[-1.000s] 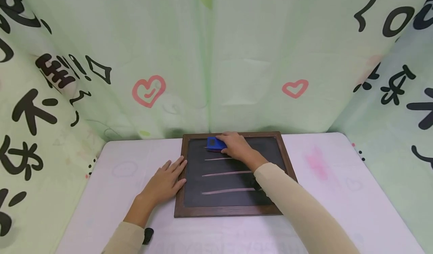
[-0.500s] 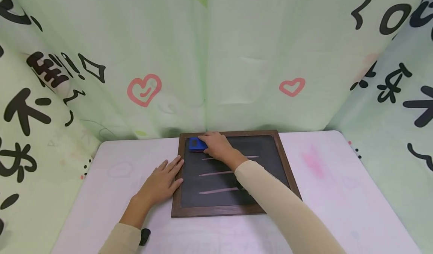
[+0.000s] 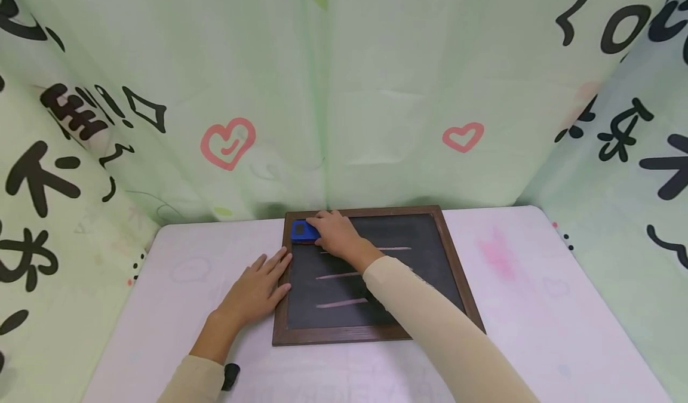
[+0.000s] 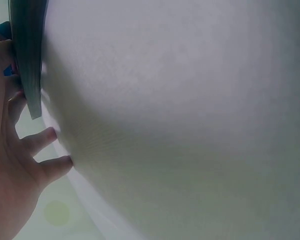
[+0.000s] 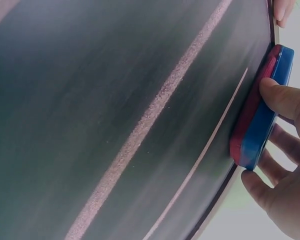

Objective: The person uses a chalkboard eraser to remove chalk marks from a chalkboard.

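Note:
A wood-framed chalkboard (image 3: 457, 274) lies flat on the white table (image 3: 177, 307), with three pink chalk lines (image 3: 338, 302) across it. My right hand (image 3: 335, 234) grips a blue eraser (image 3: 302, 231) with a red felt base (image 5: 245, 120), pressed on the board's far left corner. Thumb and fingers (image 5: 285, 97) curl round the eraser in the right wrist view. My left hand (image 3: 258, 286) lies flat with straight fingers (image 4: 47, 137) against the board's left frame (image 4: 27, 55).
Pale green printed cloth walls (image 3: 376, 92) close in the table at the back and both sides. A small black object (image 3: 231, 376) lies by my left sleeve near the front edge. A faint pink smear (image 3: 497, 254) marks the table right of the board.
My right hand has slid the eraser leftwards along the top of the board to its far left corner; the top chalk line is wiped away. The left hand has stayed put.

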Available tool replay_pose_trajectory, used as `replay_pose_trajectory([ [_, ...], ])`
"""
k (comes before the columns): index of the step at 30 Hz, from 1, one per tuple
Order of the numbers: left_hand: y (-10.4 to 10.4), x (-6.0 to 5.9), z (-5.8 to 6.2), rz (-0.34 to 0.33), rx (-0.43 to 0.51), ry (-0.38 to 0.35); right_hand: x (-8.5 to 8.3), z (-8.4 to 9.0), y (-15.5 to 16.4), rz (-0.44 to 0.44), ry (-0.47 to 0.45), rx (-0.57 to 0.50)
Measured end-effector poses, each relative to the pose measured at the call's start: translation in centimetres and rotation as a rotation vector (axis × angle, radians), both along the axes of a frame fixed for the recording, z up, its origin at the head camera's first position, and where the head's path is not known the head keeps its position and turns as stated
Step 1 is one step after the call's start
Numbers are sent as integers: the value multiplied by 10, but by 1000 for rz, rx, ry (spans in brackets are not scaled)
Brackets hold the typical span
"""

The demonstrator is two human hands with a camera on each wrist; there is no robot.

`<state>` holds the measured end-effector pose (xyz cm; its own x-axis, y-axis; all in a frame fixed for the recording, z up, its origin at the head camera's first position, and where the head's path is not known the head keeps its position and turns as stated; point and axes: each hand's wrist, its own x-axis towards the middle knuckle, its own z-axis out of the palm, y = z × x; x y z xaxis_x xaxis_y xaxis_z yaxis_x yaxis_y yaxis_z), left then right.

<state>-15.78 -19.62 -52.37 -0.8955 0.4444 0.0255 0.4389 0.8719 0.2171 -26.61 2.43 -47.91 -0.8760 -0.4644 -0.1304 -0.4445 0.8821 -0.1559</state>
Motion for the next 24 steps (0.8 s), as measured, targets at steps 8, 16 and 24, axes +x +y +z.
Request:
replay_pose_trajectory([
  [8, -1, 1, 2, -9, 9, -18, -4, -2, 13, -26, -32, -23],
  [16, -1, 0, 1, -8, 10, -11, -9, 2, 35, -38, -70, -77],
  [24, -2, -1, -3, -13, 9, 3, -12, 2, 66, -43, -85, -109],
])
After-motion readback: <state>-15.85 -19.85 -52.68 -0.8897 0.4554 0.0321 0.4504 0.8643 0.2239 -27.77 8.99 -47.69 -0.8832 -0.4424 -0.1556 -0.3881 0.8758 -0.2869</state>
